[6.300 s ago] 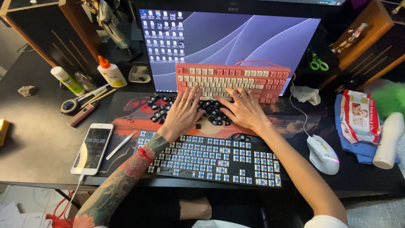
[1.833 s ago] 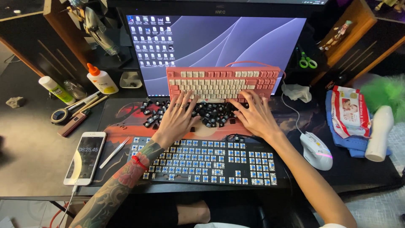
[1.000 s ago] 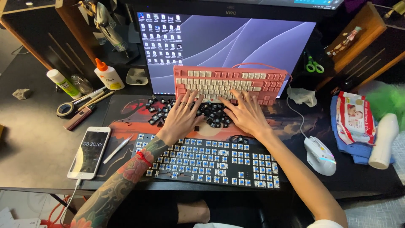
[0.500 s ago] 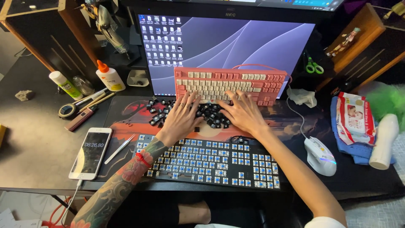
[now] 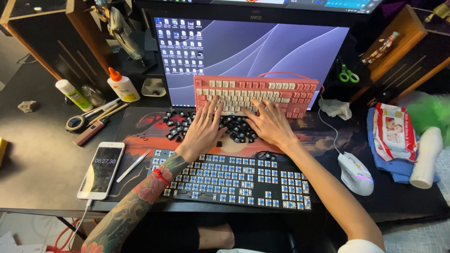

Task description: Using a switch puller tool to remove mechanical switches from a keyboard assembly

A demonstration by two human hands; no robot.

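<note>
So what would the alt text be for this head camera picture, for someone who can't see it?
Seen from above, a person's left hand and right hand rest on a pile of loose black keycaps on a desk, between a pink keyboard leaning against a monitor and a black keyboard stripped to blue switches. A phone, tweezers and a white mouse lie nearby.

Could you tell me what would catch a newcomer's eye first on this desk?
Probably the pink keyboard propped against the lit monitor, with the left hand and right hand spread over a pile of loose black keycaps just below it. Nearer the person lies a black keyboard stripped of its caps, its blue switches bare, and a white phone lies to its left.
</note>
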